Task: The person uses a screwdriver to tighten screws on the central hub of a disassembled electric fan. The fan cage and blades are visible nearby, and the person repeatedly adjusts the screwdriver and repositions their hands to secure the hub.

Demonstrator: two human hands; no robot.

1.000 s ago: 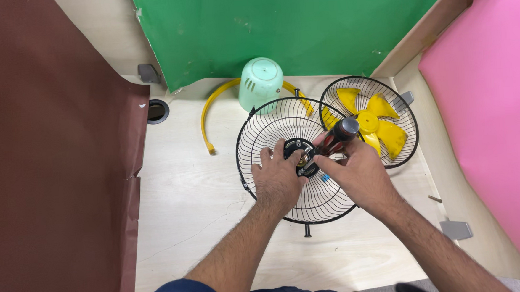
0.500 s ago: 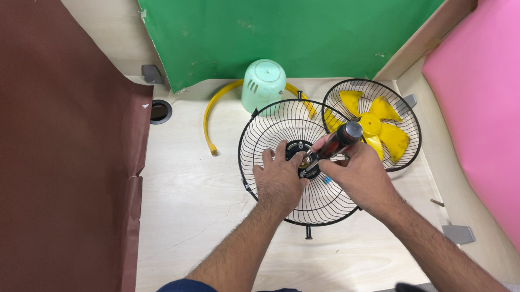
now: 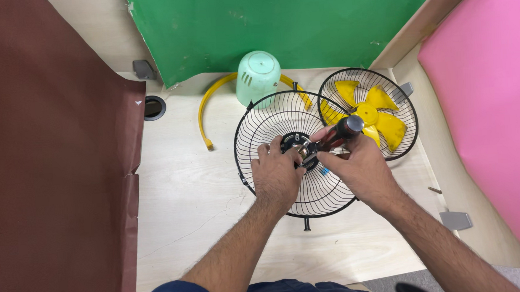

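Observation:
A black wire fan guard (image 3: 270,123) lies flat on the pale wooden table. My left hand (image 3: 278,173) rests on its black centre hub (image 3: 296,143), fingers pinching there. My right hand (image 3: 356,167) grips a screwdriver (image 3: 337,132) with a dark red handle and grey end cap, its tip angled down at the hub. A second black guard (image 3: 403,106) lies to the right with a yellow fan blade (image 3: 372,114) inside it. A mint green motor housing (image 3: 257,78) stands behind the first guard.
A curved yellow rim strip (image 3: 209,107) lies to the left of the guards. A brown sheet (image 3: 47,157) covers the left side, a green board (image 3: 289,20) the back, a pink board (image 3: 495,98) the right. A round grommet hole (image 3: 154,107) and grey brackets (image 3: 455,220) mark the table's edges.
Both hands stay at the hub; the screwdriver handle has shifted slightly. The view has drifted a little.

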